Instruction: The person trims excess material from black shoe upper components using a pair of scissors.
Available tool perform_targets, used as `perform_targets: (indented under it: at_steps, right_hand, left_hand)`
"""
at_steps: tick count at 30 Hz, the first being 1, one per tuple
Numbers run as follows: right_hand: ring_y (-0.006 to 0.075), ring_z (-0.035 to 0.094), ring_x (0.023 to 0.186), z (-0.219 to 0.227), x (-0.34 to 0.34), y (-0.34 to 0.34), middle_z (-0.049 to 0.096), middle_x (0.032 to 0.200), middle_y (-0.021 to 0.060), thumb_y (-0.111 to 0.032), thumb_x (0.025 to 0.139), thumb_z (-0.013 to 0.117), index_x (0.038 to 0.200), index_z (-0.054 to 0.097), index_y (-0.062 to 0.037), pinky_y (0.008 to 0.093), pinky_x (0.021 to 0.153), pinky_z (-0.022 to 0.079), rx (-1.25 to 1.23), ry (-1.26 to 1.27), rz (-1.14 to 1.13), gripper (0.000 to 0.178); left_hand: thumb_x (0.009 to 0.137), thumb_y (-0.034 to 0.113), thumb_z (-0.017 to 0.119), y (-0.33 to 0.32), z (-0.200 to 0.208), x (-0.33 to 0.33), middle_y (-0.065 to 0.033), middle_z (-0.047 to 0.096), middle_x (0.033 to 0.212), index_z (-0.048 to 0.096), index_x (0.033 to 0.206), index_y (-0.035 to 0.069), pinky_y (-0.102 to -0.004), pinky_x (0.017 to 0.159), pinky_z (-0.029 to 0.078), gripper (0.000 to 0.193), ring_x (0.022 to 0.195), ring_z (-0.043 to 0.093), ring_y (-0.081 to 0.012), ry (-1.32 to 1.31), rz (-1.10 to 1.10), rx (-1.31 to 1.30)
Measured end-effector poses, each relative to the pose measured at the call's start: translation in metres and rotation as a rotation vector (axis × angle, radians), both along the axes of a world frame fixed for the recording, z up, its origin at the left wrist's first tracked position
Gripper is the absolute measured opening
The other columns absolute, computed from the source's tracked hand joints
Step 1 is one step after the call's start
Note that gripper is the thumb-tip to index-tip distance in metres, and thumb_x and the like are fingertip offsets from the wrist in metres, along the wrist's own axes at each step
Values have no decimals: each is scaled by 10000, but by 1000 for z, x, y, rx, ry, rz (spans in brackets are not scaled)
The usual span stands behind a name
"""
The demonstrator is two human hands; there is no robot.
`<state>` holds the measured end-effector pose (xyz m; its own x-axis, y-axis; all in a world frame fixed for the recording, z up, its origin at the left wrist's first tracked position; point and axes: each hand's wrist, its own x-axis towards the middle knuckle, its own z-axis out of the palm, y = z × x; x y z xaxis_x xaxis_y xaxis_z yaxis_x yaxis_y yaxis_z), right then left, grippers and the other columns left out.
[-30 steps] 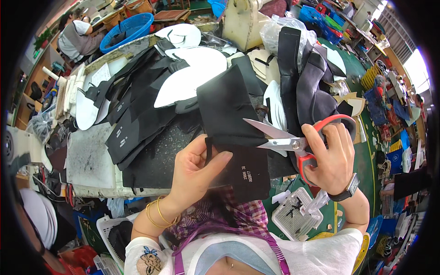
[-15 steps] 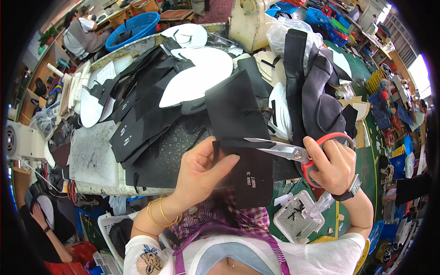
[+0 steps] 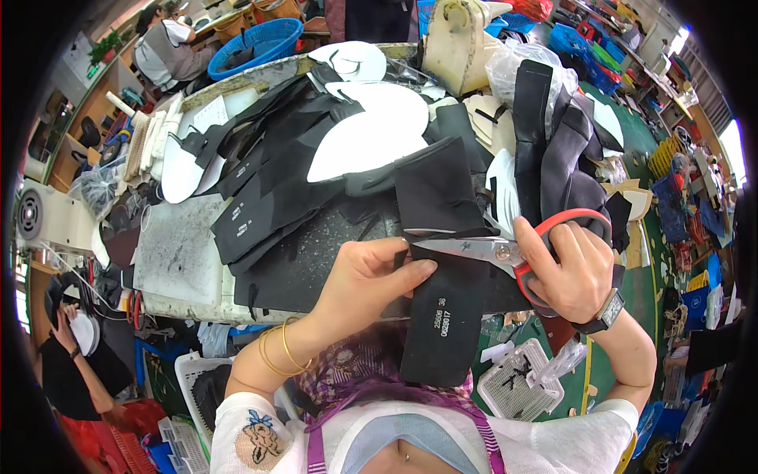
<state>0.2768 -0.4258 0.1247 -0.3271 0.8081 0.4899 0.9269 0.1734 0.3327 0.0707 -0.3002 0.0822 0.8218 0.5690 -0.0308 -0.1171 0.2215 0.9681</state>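
Head view — left fisheye of a side-by-side pair, worn on the person's head. Looks steeply down and forward. Wearer's white short-sleeved shirt [image 3: 545,434] along the lower edge, very near; left bare hand [image 3: 367,280] and right bare hand [image 3: 570,276] close, mid-height; black speckled worktop [image 3: 335,249] just beyond. Room recedes toward the top — straight edges bend near the dark rim.

A broad worktable with a scuffed off-white rim [image 3: 197,310] is occupying the middle of the room, its edges bowing in the wide view. A green-painted floor [image 3: 638,138] is extending along the right, and a thin yellow floor line [image 3: 589,371] is running across it near the table. Light-brown wooden shelving [image 3: 68,148] is standing at the left. Pale grey ribbed panelling [image 3: 701,75] is rising at upper right, where strong white light is glaring through a bright window [image 3: 734,146].
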Motion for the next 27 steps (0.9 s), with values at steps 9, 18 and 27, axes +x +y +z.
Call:
perform_targets:
  at_steps: [9,18,27]
  right_hand:
    - [129,461,539,-1,-7,11,407,636,6,-110,599,646,993,606,-120,255,443,372,-21,-43,-29,396]
    - [138,484,580,1,-14,15,447,676,19,-129,635,643,969,588,-111,259,449,375,-58,-16,-35,340]
    - [216,482,543,-10,-17,16,424,660,51,-68,554,657,992,567,-89,340,483,390,-99,8,-34,447]
  left_hand:
    - [846,72,592,8,-1,-8,11,610,731,630,919,-26,-172,582,466,128,656,544,-13,35,36,1]
    - [843,83,601,4,-6,-16,9,613,710,655,905,-15,-158,539,430,128,615,522,-11,87,79,97]
    - [854,84,583,7,-2,-24,36,579,697,637,894,-41,-168,539,411,142,632,492,1,68,33,124]
